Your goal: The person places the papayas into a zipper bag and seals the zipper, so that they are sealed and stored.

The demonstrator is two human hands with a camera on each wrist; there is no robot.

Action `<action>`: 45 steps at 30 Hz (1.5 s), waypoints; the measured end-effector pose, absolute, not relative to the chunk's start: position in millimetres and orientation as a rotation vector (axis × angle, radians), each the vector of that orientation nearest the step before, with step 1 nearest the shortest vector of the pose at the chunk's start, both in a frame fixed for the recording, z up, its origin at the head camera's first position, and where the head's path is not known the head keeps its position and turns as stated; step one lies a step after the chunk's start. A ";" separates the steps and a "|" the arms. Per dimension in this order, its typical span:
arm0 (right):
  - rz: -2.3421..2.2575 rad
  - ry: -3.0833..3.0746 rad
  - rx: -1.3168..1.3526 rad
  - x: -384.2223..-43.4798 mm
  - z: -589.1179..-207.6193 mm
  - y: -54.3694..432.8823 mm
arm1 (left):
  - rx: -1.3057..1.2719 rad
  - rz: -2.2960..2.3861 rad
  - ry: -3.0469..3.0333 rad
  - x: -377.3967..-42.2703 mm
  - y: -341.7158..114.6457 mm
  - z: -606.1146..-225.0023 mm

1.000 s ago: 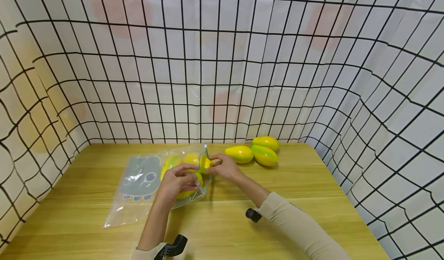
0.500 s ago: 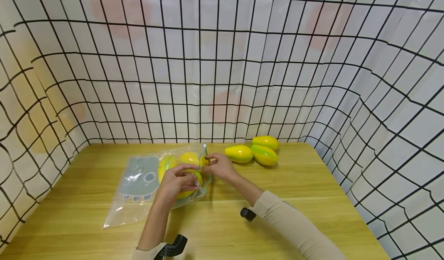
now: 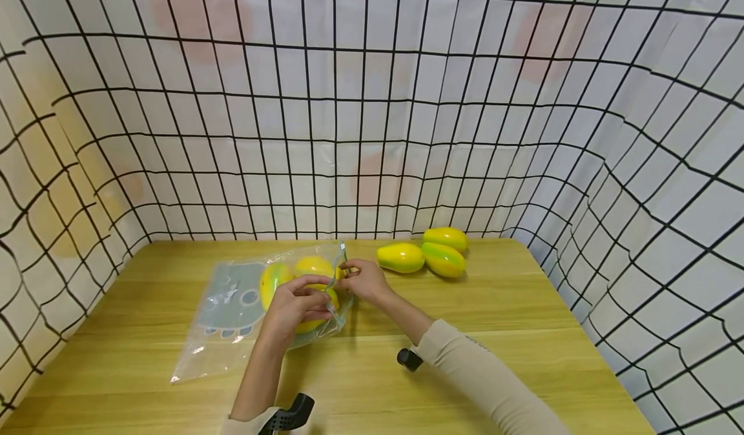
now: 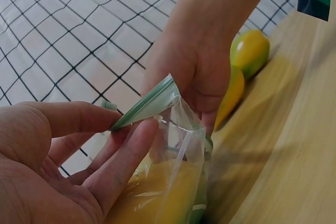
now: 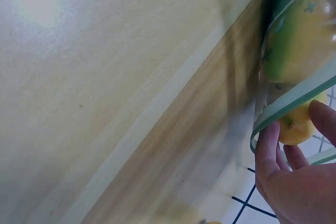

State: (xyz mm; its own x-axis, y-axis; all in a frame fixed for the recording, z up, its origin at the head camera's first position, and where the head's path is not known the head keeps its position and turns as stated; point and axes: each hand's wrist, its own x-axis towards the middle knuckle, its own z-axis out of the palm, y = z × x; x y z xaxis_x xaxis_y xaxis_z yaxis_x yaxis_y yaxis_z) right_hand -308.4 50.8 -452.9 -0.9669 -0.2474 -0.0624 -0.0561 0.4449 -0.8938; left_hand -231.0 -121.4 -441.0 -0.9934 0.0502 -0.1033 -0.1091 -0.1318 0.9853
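A clear zip bag [image 3: 188,354] with a grey-blue cartoon print lies on the table, several glossy yellow-green papayas [image 3: 275,283] inside it. My left hand [image 3: 290,309] pinches the green zip edge [image 4: 149,100] of its mouth between thumb and fingers. At the opening, my right hand [image 3: 367,281] holds the end of another papaya [image 5: 295,132], most of which sits inside the bag. The right fingers are partly within the mouth, and in the left wrist view the bag and hand hide that fruit's end.
Three loose papayas lie at the table's back right: one on the left [image 3: 401,257], one behind [image 3: 445,239] and one in front [image 3: 444,260]. The wooden table [image 3: 494,332] ends against a white grid-patterned curtain [image 3: 383,119] on three sides.
My right hand has moved left, taking the papaya deeper into the bag. Fruits inside have shifted slightly left. The left hand stays at the bag's edge.
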 end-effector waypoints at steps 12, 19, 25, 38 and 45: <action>-1.515 2.517 -0.268 -307.2 -454.9 46.6 | -0.056 2.295 1.971 -231.1 -122.0 -442.5; -1.515 2.516 -0.243 -307.2 -455.4 49.3 | -0.063 2.298 1.970 -230.0 -121.7 -442.3; -1.513 2.511 -0.225 -307.2 -449.3 58.9 | -0.056 2.303 1.972 -230.2 -122.3 -441.8; -1.473 2.592 -0.176 -310.4 -428.0 100.5 | -0.061 2.316 1.963 -231.5 -121.9 -441.0; -1.444 2.629 -0.152 -310.5 -417.0 129.9 | -0.098 2.314 1.963 -230.5 -123.0 -440.4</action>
